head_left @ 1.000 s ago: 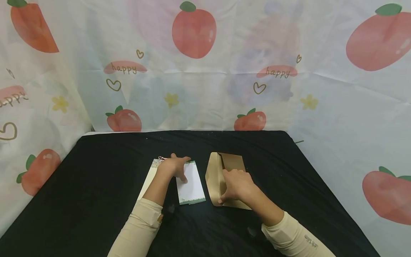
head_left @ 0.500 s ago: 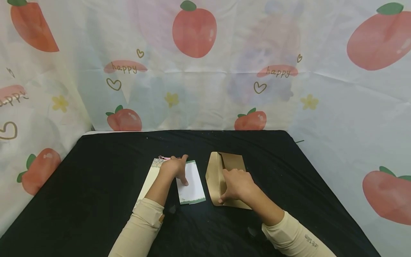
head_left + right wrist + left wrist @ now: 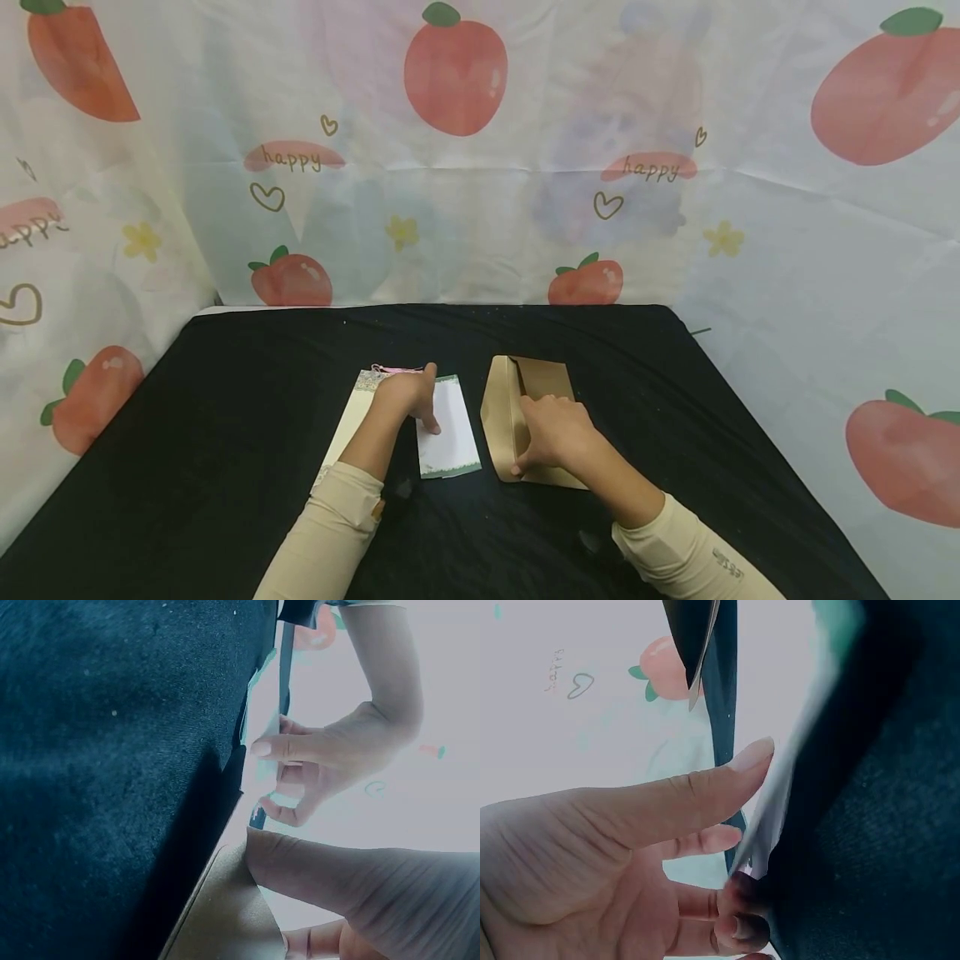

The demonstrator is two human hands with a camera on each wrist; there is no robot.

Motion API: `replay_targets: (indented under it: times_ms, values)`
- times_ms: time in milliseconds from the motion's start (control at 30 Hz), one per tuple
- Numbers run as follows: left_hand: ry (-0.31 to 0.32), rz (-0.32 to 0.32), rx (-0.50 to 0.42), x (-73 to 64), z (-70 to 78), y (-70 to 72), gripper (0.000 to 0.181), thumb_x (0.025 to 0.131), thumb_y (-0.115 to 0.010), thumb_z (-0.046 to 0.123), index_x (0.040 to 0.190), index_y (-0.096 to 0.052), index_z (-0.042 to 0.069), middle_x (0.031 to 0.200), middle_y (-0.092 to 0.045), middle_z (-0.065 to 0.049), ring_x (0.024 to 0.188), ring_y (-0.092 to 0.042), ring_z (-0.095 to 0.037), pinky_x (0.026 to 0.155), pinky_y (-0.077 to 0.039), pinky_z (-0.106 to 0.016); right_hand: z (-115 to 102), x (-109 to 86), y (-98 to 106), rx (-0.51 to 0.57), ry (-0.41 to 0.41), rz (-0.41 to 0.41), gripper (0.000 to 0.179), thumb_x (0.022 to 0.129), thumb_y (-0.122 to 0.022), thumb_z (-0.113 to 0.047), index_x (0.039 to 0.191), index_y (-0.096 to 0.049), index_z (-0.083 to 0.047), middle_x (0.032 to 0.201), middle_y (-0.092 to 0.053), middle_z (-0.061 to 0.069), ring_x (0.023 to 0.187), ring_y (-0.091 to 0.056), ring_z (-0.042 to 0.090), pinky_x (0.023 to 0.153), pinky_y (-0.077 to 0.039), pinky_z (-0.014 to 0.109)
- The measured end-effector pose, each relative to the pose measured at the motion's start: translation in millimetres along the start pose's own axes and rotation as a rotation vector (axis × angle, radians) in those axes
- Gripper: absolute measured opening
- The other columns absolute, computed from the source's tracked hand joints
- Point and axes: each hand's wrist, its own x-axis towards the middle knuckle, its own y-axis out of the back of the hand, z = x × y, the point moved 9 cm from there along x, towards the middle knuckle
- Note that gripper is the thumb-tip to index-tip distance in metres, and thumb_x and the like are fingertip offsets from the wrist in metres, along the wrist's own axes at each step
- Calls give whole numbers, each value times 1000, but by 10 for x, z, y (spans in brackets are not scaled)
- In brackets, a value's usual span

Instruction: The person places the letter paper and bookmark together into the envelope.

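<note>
A white card [image 3: 452, 429] with green patterned borders lies near the middle of the table. My left hand [image 3: 405, 398] pinches its left edge, thumb on the white face; in the left wrist view, the fingertips [image 3: 742, 922] curl at the edge beneath the card [image 3: 776, 667]. To the right is a gold envelope [image 3: 497, 417] with its flap folded out to the left. My right hand [image 3: 553, 427] grips the envelope, the thumb at the fold near the front and the other fingers curled over the body, partly hidden. The right wrist view shows the thumb [image 3: 300, 866] against the gold paper [image 3: 225, 915].
A cream card [image 3: 347, 425] with a patterned end lies left of the white one, partly under my left forearm. Pink cord [image 3: 393, 369] shows at its far end. Black cloth [image 3: 225, 467] covers the table, and a printed curtain [image 3: 480, 217] hangs behind and along both sides.
The spread fingers of my left hand have drawn in at the white card's left edge, and that edge shows slightly shifted to the right. My right hand and the envelope stay as they were.
</note>
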Motion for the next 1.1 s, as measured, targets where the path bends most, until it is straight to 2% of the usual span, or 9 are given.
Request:
replay_targets:
  times_ms: [167, 500, 700, 933, 1033, 1100]
  values:
    - [-22, -26, -13, 6, 23, -24, 109, 79, -93, 28, 160, -25, 2, 155, -45, -23, 136, -50, -39, 103, -49, -53, 4, -2, -18, 2, -4, -12, 76, 59, -100, -51, 106, -65, -3, 82, -61, 8, 77, -61, 29, 64, -54, 49]
    - [-22, 15, 15, -43, 46, 39, 110, 76, -96, 28, 160, -29, 4, 151, -50, -21, 135, -53, -36, 100, -50, -53, 1, -7, -29, -7, -3, -20, 76, 60, -100, -51, 107, -65, -3, 82, -60, 8, 78, -61, 30, 65, -54, 49]
    - [-39, 43, 16, -47, 60, 57, 101, 72, -98, 27, 152, -40, 5, 141, -59, -21, 126, -60, -35, 95, -53, -53, -6, -13, -32, -1, -3, -27, 77, 59, -100, -51, 109, -65, -3, 84, -61, 9, 80, -62, 31, 65, -54, 49]
    - [-24, 56, -12, -51, 72, 61, 107, 71, -98, 24, 157, -36, 8, 145, -55, -23, 132, -54, -38, 97, -51, -54, 0, -22, -33, 1, -13, -35, 76, 59, -100, -50, 108, -64, -3, 84, -60, 9, 79, -61, 30, 65, -54, 48]
    - [-25, 39, -55, -52, 72, 41, 108, 73, -97, 20, 158, -32, 7, 144, -56, -23, 124, -60, -37, 94, -53, -52, 1, -25, -36, 3, -14, -36, 76, 59, -100, -50, 107, -64, -3, 83, -60, 8, 78, -61, 29, 65, -54, 47]
    - [-29, 23, -75, -51, 68, 22, 106, 75, -96, 19, 158, -32, 6, 138, -61, -23, 111, -67, -35, 89, -56, -49, -2, -27, -36, 3, -14, -33, 75, 59, -100, -50, 106, -64, -4, 83, -60, 8, 77, -60, 28, 65, -54, 47]
